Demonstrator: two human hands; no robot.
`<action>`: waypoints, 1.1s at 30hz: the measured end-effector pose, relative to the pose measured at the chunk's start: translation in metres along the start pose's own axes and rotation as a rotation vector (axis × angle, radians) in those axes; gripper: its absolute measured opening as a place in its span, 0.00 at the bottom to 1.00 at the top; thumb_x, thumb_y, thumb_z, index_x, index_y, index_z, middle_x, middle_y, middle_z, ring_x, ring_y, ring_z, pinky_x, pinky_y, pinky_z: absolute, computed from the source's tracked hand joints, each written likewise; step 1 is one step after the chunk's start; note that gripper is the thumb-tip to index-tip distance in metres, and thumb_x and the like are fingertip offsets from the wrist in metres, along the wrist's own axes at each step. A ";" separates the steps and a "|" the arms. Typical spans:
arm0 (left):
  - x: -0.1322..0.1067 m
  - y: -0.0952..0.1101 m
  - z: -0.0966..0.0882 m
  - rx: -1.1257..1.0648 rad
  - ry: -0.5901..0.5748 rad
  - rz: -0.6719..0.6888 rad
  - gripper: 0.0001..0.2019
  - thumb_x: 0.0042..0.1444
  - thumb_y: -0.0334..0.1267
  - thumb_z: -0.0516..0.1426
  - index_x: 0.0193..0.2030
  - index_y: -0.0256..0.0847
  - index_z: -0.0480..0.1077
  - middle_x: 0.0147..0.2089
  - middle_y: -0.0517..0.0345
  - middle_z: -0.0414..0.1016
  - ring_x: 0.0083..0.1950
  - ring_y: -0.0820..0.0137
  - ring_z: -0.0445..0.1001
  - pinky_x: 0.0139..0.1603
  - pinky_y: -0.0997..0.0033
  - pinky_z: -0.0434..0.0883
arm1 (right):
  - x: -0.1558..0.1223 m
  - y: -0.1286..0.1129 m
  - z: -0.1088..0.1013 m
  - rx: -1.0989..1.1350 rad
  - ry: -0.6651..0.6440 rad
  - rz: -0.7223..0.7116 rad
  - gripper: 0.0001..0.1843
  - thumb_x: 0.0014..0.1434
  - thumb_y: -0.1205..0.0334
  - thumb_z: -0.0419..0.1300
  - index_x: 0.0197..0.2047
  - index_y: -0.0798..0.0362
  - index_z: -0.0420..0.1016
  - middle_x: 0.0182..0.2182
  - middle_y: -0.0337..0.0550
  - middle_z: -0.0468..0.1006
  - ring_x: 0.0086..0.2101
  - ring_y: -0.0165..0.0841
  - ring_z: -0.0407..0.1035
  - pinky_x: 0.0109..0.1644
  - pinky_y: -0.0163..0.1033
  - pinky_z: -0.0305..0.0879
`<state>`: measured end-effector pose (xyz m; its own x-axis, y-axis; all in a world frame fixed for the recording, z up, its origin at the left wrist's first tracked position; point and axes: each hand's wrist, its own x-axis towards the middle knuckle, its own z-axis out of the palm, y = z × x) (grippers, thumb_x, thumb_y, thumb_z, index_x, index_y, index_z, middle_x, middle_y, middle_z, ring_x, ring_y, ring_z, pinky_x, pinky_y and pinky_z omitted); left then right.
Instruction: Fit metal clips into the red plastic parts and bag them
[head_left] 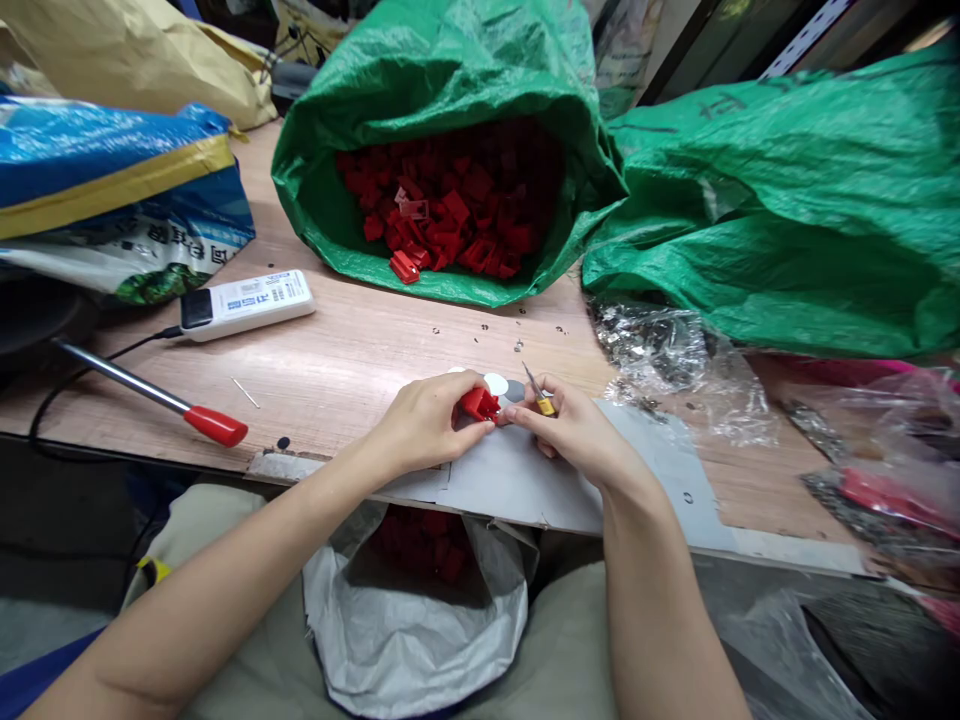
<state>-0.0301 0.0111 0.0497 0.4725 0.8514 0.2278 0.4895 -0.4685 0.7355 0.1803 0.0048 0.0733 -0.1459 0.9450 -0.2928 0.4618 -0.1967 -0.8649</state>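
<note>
My left hand [427, 422] is closed around a small red plastic part [480, 404], just above the pale sheet [637, 450] at the table's front edge. My right hand [574, 430] holds a small pointed tool [541, 394] with a dark metal tip and a yellow section. Its tip points up and away from the red part. The right thumb and forefinger meet close against the red part's right side; whether they pinch a tiny piece there I cannot tell. Below the table edge, a silvery-white sack [420, 640] on my lap holds more red parts.
A green sack [450, 60] full of red parts lies open ahead. Another green sack [780, 210] and clear bags of small metal pieces [652, 340] are at right. At left stand a white boxy device [255, 303], a red-tipped lever [214, 424] and a blue sack [112, 160].
</note>
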 end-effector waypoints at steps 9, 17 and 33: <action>0.001 0.000 -0.004 -0.030 -0.047 0.022 0.08 0.60 0.38 0.60 0.45 0.42 0.72 0.39 0.57 0.77 0.39 0.66 0.75 0.40 0.68 0.69 | 0.004 0.003 0.007 0.001 0.051 -0.062 0.20 0.53 0.47 0.68 0.33 0.49 0.62 0.25 0.33 0.72 0.18 0.25 0.55 0.22 0.34 0.51; 0.000 0.001 -0.004 -0.009 -0.042 0.025 0.10 0.61 0.38 0.61 0.48 0.42 0.72 0.41 0.58 0.76 0.40 0.67 0.74 0.40 0.69 0.68 | 0.004 0.006 0.006 -0.011 0.066 -0.087 0.19 0.54 0.48 0.67 0.33 0.50 0.64 0.24 0.33 0.71 0.21 0.27 0.57 0.26 0.35 0.53; -0.002 0.002 0.003 0.055 0.049 0.009 0.08 0.62 0.39 0.61 0.43 0.40 0.68 0.43 0.55 0.74 0.42 0.65 0.74 0.40 0.67 0.68 | 0.003 0.005 0.003 -0.154 0.072 -0.201 0.13 0.62 0.51 0.61 0.36 0.52 0.73 0.30 0.39 0.76 0.31 0.32 0.66 0.35 0.36 0.60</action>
<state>-0.0277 0.0081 0.0487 0.4408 0.8572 0.2662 0.5259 -0.4870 0.6973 0.1793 0.0058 0.0666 -0.1877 0.9784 -0.0867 0.5588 0.0338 -0.8286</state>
